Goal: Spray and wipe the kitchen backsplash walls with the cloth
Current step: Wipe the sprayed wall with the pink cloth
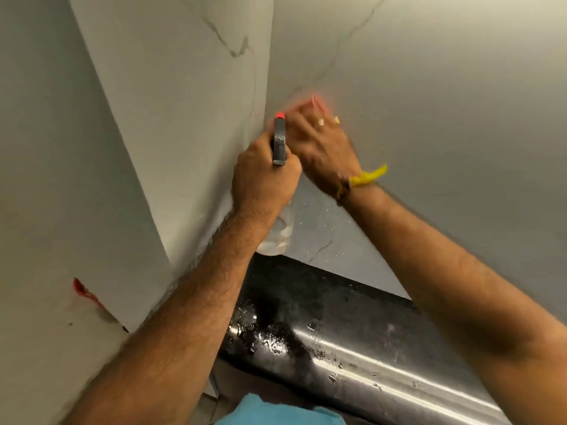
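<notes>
A wet black countertop (306, 302) lies beside a red smear (84, 292).

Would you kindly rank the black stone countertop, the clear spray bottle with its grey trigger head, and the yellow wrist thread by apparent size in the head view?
1. Black stone countertop, largest by far.
2. Clear spray bottle with grey trigger head, partly hidden by the left hand.
3. Yellow wrist thread, smallest.

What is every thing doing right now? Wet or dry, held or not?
Spray bottle: upright, gripped by the left hand.
Cloth: pink, blurred, pressed to the backsplash wall under the right hand.
Countertop: black, wet with droplets.
Wall: droplets low down.
</notes>
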